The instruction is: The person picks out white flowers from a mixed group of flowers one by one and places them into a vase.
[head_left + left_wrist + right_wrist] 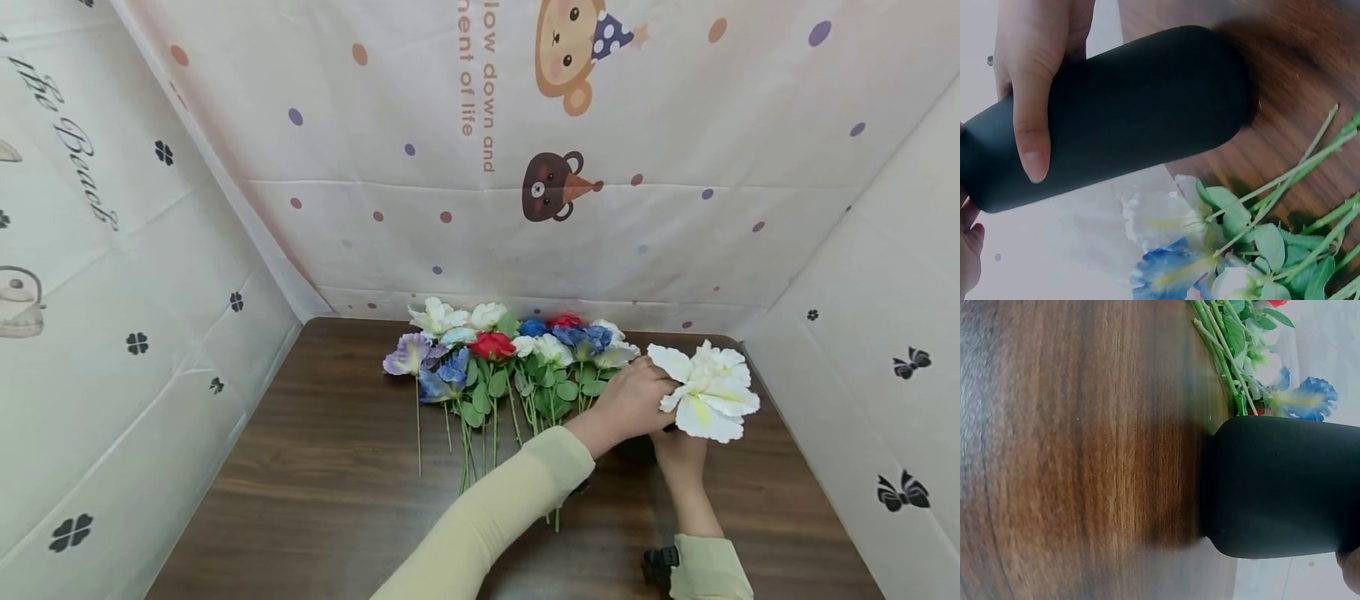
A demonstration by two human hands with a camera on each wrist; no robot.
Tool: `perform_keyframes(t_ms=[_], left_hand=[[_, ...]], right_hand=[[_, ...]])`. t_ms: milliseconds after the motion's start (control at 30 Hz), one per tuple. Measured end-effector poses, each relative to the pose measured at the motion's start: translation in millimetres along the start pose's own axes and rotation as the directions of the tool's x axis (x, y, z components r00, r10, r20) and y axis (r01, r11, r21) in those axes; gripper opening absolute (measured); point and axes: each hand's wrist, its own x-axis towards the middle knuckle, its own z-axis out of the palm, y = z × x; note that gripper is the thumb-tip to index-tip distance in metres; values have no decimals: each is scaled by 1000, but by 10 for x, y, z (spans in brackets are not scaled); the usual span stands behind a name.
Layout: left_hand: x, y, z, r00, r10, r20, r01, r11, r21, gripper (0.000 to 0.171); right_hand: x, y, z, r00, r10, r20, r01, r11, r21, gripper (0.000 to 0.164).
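A tall matte black vase (pixel 1141 106) stands at the right of the table, mostly hidden under the hands in the head view. My right hand (pixel 681 458) grips its side, thumb (pixel 1032 134) lying across it in the left wrist view. Up at the vase's mouth, my left hand (pixel 633 400) has curled fingers (pixel 967 250) beside the rim. A large white iris with yellow streaks (pixel 708 392) spreads above the mouth, against the left fingers. They seem to pinch its stem, which the hand and petals hide.
Left of the vase lies a row of artificial flowers, among them a red rose (pixel 492 346), blue irises (pixel 446 379) and a purple iris (pixel 408 354). Their green stems (pixel 495 425) point toward the front of the brown wooden table (pixel 322 500). Printed cloth (pixel 420 233) walls three sides.
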Motion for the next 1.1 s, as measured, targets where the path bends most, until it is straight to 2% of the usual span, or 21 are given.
perform_keyframes(t_ms=[133,267,367,433,533,600,633,667,700,733,800,833,867,933,967,1000,1033,1100], left_hand=[[-44,-81,-54,998,10,-57,-12,999,-34,24],[-120,-193,-107,992,60,-112,-67,996,-65,25],[-212,-284,-118,986,94,-140,-105,992,-74,24],[-283,-351,-107,984,84,-156,-98,992,-83,23],[-400,-478,-76,993,-3,-122,-11,993,-119,24],[-477,-584,-43,991,-128,-46,117,974,-192,25],[-514,-646,-15,979,-202,0,196,950,-241,26],[-553,-710,6,958,-280,56,283,910,-302,26],[-592,-778,35,929,-354,107,368,859,-356,26],[-629,-846,64,890,-425,166,454,789,-414,26],[-702,-978,121,802,-531,275,591,632,-502,26],[-738,-1033,150,751,-565,342,650,544,-530,27],[-771,-1082,172,702,-587,404,701,467,-539,26],[-826,-1154,225,603,-610,514,783,333,-525,23],[-849,-1179,254,558,-615,557,815,282,-506,21],[-869,-1196,283,520,-619,588,841,249,-481,18],[-890,-1203,312,492,-625,606,858,229,-460,20],[-925,-1208,360,463,-648,605,876,230,-424,36]], right_hand=[[9,-25,-11,999,20,42,-18,999,-45,62],[20,-54,-21,996,63,69,-60,997,-43,67],[33,-59,-18,997,41,61,-39,998,-44,71],[45,-55,-12,999,-4,49,6,999,-51,76],[55,-46,-5,998,-38,40,40,997,-68,81],[56,-43,-4,999,-28,42,31,996,-80,85],[56,-41,-3,999,-13,42,17,996,-88,85],[56,-38,-3,999,4,44,0,995,-96,84],[58,-35,-2,999,19,44,-15,996,-93,85],[60,-30,-3,999,30,42,-25,995,-96,85],[59,-23,-5,998,43,41,-39,995,-91,87],[61,-16,-7,998,43,40,-39,995,-86,89],[60,-14,-12,998,40,39,-36,996,-80,91],[58,-11,-16,999,36,38,-32,996,-79,93],[57,-12,-17,999,33,40,-29,997,-76,93],[56,-17,-18,999,30,41,-26,997,-75,93],[56,-23,-16,999,31,44,-27,997,-77,93],[57,-32,-4,998,39,49,-35,997,-74,92]])
